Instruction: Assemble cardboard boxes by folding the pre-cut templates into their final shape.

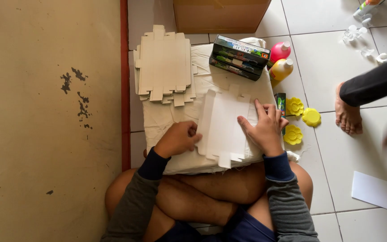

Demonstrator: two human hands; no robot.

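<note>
A flat white die-cut carton blank (224,123) lies on a white cushion (166,121) resting on my crossed legs. My left hand (178,139) is curled at the blank's left edge, fingers closed against it. My right hand (265,127) lies flat with fingers spread, pressing down on the blank's right side. A stack of unfolded brown carton blanks (163,62) sits on the cushion's far left part. Two or three assembled dark printed boxes (239,57) are stacked at the cushion's far right corner.
A pink bottle (280,50) and a yellow bottle (282,69) stand on the tiled floor beside yellow flower-shaped lids (294,106). Another person's bare foot (348,114) and dark sleeve (375,83) are at right. A cardboard box (220,15) is ahead; a wall is at left.
</note>
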